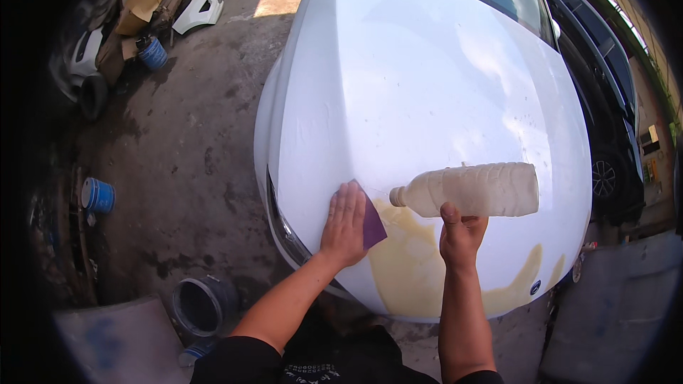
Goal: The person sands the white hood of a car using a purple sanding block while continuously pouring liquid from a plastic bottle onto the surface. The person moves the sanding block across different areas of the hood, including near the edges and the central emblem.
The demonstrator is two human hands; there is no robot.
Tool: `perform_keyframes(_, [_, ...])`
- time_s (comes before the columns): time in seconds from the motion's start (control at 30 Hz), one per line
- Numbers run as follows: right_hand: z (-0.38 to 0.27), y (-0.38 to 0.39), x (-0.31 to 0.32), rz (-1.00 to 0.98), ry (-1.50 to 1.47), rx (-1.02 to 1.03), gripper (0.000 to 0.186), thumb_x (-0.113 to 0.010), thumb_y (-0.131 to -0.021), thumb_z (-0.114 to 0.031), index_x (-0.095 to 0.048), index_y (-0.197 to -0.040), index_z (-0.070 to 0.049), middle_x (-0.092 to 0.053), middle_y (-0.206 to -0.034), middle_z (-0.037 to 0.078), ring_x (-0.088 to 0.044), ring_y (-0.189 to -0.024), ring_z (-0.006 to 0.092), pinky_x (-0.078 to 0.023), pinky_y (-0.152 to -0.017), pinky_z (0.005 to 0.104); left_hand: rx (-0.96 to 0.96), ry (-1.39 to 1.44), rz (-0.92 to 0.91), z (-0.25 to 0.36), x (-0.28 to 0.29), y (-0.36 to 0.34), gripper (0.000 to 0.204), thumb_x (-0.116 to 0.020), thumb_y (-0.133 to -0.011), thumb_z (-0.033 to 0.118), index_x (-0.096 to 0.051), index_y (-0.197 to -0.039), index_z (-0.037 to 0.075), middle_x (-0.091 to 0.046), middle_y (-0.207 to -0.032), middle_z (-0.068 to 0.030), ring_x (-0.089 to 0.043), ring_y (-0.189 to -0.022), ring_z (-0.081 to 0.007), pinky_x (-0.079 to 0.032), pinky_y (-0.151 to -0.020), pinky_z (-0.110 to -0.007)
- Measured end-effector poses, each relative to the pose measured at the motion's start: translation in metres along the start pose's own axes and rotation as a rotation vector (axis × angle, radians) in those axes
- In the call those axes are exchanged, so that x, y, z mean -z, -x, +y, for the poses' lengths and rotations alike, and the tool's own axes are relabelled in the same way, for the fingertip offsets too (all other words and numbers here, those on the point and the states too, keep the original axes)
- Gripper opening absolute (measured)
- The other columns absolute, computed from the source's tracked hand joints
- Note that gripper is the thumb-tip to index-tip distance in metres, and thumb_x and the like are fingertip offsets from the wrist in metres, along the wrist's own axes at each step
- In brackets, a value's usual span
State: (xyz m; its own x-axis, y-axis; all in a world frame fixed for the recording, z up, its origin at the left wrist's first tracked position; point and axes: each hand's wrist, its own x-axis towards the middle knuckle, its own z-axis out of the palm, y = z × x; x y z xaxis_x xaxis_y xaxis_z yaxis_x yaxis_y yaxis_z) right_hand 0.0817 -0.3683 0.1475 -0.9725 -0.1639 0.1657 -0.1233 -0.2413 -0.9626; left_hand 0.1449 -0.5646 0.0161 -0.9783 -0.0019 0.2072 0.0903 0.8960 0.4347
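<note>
A white car hood fills the middle of the view, with a yellowish filler-like patch across its near part. On the hood's left side, my left hand lies with fingers straight and together, holding a sheet of dark purple sandpaper flat against the surface. Part of the sheet is hidden beneath the palm. My right hand grips a cloudy plastic bottle from below, thumb towards me. The bottle lies sideways above the hood, its neck pointing left towards the sandpaper.
A black bucket stands on the floor at lower left. Blue cans and a white bumper piece are farther left. A dark car is parked close on the right. Flat grey panels flank me.
</note>
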Motion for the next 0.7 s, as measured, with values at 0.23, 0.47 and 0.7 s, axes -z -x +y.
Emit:
perform_keyframes(0.23, [0.002, -0.001, -0.003, -0.003, -0.025, 0.021, 0.069, -0.077, -0.086, -0.016, -0.039, -0.142, 0.000, -0.053, -0.134, 0.012, -0.050, -0.125, 0.0244, -0.037, -0.110, 0.0427, 0.140, -0.130, 0.022, -0.081, 0.047, -0.156, 0.080, -0.049, -0.099, 0.040, -0.013, -0.154, -0.005, -0.006, -0.163, -0.0204, -0.004, -0.152, -0.0330, -0.007, -0.123, -0.043])
perform_keyframes(0.47, [-0.007, 0.003, 0.016, 0.029, -0.018, 0.000, 0.074, -0.078, -0.085, -0.017, -0.037, -0.144, 0.002, -0.051, -0.137, 0.014, -0.050, -0.126, 0.0253, -0.038, -0.110, 0.0433, 0.013, -0.033, -0.028, 0.004, -0.003, 0.017, 0.099, -0.066, -0.088, 0.037, -0.007, -0.153, -0.007, -0.006, -0.161, -0.0271, -0.003, -0.151, -0.0409, -0.005, -0.122, -0.049])
perform_keyframes(0.7, [0.001, -0.002, 0.001, -0.031, -0.099, 0.027, 0.067, -0.078, -0.086, -0.020, -0.042, -0.137, 0.002, -0.055, -0.128, 0.011, -0.053, -0.119, 0.0214, -0.042, -0.103, 0.0380, 0.331, -0.208, 0.013, -0.099, 0.054, -0.139, 0.086, -0.039, -0.100, 0.053, -0.009, -0.153, -0.008, -0.008, -0.162, -0.0224, -0.004, -0.151, -0.0340, -0.005, -0.123, -0.043])
